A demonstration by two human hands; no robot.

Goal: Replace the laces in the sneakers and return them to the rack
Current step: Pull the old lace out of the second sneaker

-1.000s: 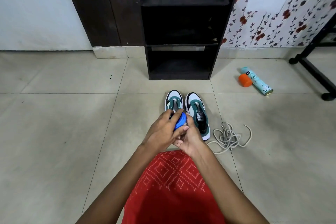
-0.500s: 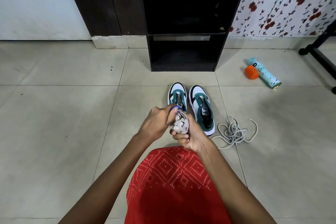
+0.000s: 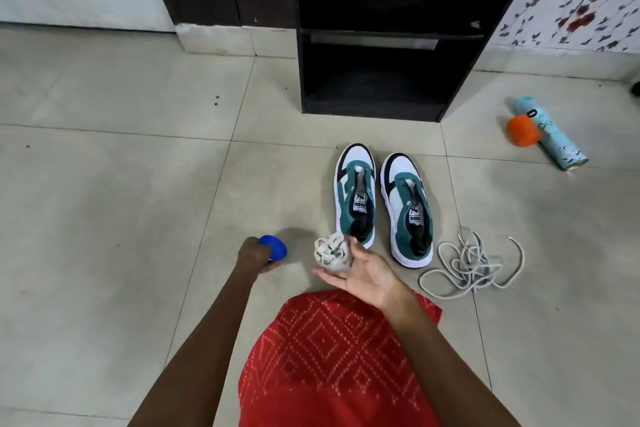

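Two green, white and black sneakers, the left one [image 3: 355,192] and the right one [image 3: 408,208], stand side by side on the tiled floor without laces, toes toward the dark shoe rack [image 3: 377,80]. A loose pile of white laces [image 3: 469,265] lies right of them. My right hand [image 3: 360,270], palm up, holds a bundled wad of grey-white laces [image 3: 332,253] just before the left sneaker's heel. My left hand [image 3: 254,255] is low at the floor, closed on a round blue object [image 3: 275,246].
A teal spray can [image 3: 550,133] lies on the floor at the right with an orange cap [image 3: 523,130] beside it. My red patterned clothing [image 3: 332,357] fills the lower middle. Floral wallpaper [image 3: 581,0] is at the back right.
My hands were together over the sneakers holding the blue object. The lace bundle came out of it. My left hand has carried the blue object left and down toward the floor.
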